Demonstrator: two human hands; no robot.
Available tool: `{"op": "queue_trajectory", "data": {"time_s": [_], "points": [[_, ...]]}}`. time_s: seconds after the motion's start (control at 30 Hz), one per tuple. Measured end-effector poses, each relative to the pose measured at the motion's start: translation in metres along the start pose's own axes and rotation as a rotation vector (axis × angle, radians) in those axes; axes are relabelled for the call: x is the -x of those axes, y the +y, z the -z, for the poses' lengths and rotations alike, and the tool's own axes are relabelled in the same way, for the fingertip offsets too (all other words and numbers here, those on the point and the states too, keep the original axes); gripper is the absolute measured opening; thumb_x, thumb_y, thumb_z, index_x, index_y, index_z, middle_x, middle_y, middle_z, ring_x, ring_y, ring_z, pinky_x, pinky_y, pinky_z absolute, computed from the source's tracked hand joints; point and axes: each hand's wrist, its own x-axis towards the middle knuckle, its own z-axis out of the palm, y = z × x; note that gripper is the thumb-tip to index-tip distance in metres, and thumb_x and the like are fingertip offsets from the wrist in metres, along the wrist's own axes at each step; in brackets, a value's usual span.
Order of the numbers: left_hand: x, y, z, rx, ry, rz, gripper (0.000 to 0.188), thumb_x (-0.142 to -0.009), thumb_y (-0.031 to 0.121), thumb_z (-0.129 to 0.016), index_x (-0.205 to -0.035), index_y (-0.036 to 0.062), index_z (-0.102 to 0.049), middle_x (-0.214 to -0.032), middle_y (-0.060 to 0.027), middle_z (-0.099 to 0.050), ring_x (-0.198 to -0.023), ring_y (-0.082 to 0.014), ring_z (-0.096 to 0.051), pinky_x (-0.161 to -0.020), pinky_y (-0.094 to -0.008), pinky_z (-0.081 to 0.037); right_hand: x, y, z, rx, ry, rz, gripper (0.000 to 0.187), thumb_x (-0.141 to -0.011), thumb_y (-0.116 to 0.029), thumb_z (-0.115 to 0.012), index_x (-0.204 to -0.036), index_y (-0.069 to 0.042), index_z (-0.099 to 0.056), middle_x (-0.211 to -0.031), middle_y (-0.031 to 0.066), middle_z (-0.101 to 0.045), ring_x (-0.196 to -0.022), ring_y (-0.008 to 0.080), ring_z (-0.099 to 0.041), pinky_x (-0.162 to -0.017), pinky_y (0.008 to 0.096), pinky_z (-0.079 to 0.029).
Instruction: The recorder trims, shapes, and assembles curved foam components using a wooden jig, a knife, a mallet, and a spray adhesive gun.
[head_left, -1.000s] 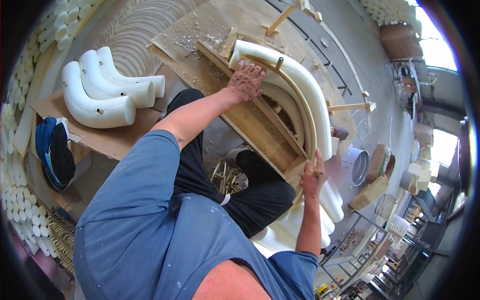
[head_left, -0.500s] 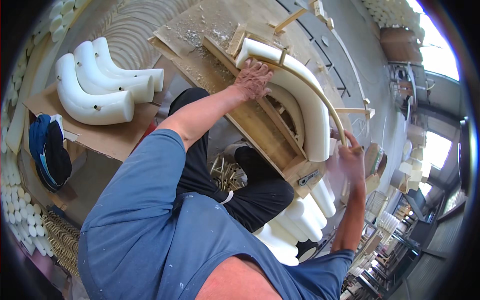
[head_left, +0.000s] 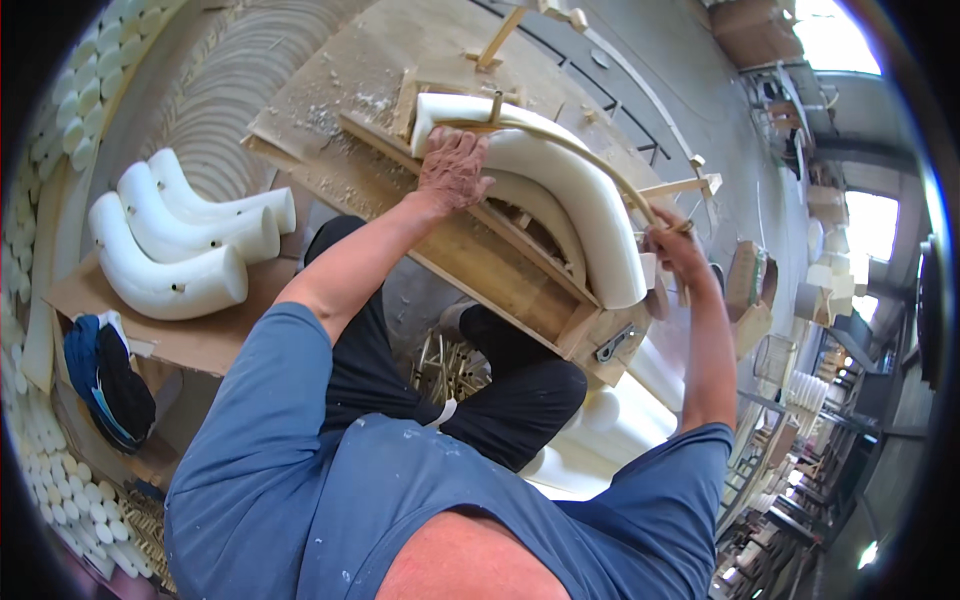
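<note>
A thick white curved tube-like piece (head_left: 600, 235) lies in a wooden jig (head_left: 480, 275) on the bench before me. Along its upper face runs a thin brownish curved strip (head_left: 575, 150), with a short peg (head_left: 495, 106) standing by its left part. My left hand (head_left: 455, 168) presses the strip's left end against the white piece, its fingers bent over it; the fingertips are partly hidden. At the other end, my right hand (head_left: 680, 248) is closed round the strip, which bends outward over the white piece's right side.
Several white elbow-shaped pieces (head_left: 165, 265) with small metal inserts lie on a brown board (head_left: 262, 295) at left. A dark bundle of cloth (head_left: 105, 385) hangs nearby. Metal tubes (head_left: 445, 370) lie below the bench, and more white pieces (head_left: 630, 425) are stacked below right. Shavings (head_left: 370, 105) litter the bench.
My right hand has moved up and inward with the strip's end, and is less blurred. The left hand stays on the strip's left end. The whole view has shifted slightly.
</note>
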Motion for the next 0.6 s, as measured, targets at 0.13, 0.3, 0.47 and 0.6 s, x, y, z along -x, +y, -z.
{"op": "queue_trajectory", "data": {"time_s": [0.13,0.3,0.47,0.6], "points": [[-0.034,0.040,-0.003,0.074,0.093,0.116,0.076,-0.083,0.044,-0.076,-0.143,0.0049,-0.049,-0.137,-0.0130,-0.052,-0.132,-0.0302,-0.046,-0.115,-0.0583,-0.027,0.001,0.044,-0.031,-0.026,0.052,0.080,0.057,-0.095,-0.024,-0.069,-0.148,-0.013,-0.054,-0.082,-0.0002,-0.063,-0.061,0.0088,-0.053,-0.049,0.0268,-0.045],[-0.045,0.063,-0.041,0.032,0.106,0.090,0.089,-0.084,0.047,-0.074,-0.153,0.0033,-0.039,-0.159,-0.0172,-0.036,-0.148,-0.0324,-0.034,-0.119,-0.0604,-0.022,-0.021,0.064,-0.062,-0.213,0.613,0.695,0.038,-0.101,-0.010,-0.060,-0.137,0.000,-0.060,-0.087,0.0048,-0.067,-0.069,0.0067,-0.057,-0.057,0.0211,-0.047],[-0.029,0.058,-0.058,-0.033,0.090,0.078,0.094,-0.080,0.046,-0.076,-0.154,0.0027,-0.037,-0.162,-0.0190,-0.033,-0.150,-0.0358,-0.030,-0.120,-0.0599,-0.019,-0.043,0.049,-0.067,-0.450,0.644,0.482,0.020,-0.099,-0.007,-0.060,-0.110,0.000,-0.074,-0.061,-0.0004,-0.056,-0.049,0.0048,-0.047,-0.048,0.0226,-0.039],[-0.020,0.064,-0.057,0.052,0.071,0.009,0.088,-0.078,0.040,-0.079,-0.149,0.0031,-0.042,-0.150,-0.0163,-0.044,-0.141,-0.0325,-0.040,-0.119,-0.0557,-0.024,-0.085,0.043,-0.033,-0.529,0.683,0.517,0.019,-0.099,-0.008,-0.056,-0.099,0.000,-0.073,-0.061,-0.0006,-0.056,-0.048,0.0062,-0.047,-0.048,0.0249,-0.042]]}}
